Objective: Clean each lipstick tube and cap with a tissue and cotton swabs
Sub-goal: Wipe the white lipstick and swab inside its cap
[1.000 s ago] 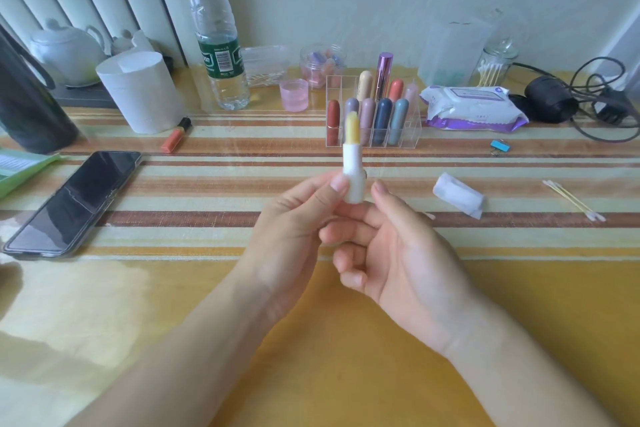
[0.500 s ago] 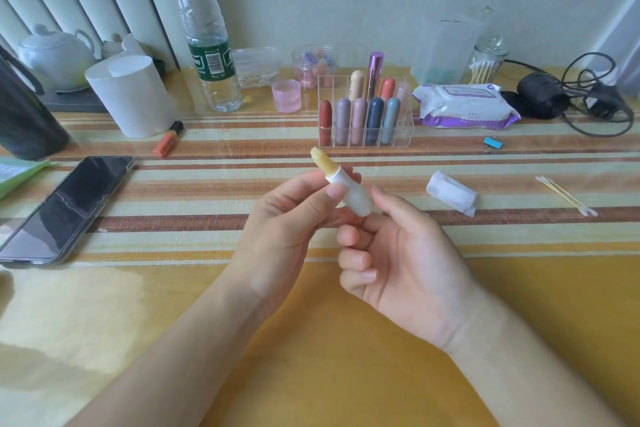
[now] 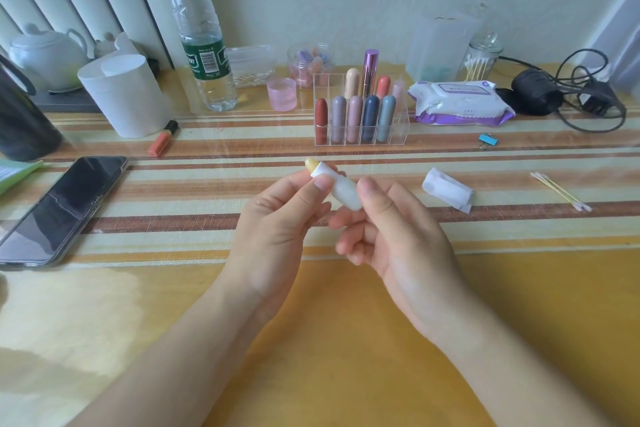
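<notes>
Standing upright, capped lipsticks (image 3: pixel 372 114) occupy compartments of the clear organizer (image 3: pixel 401 133).

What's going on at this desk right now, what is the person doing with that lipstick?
A person holds an uncapped white lipstick tube in both hands over the striped table, tilted so that its yellowish tip points up and to the left. The left hand pinches it near the top, and the right hand holds its base. The folded tissue and the cotton swabs lie on the table to the right, in neither hand. More lipsticks stand in the clear organizer behind.
</notes>
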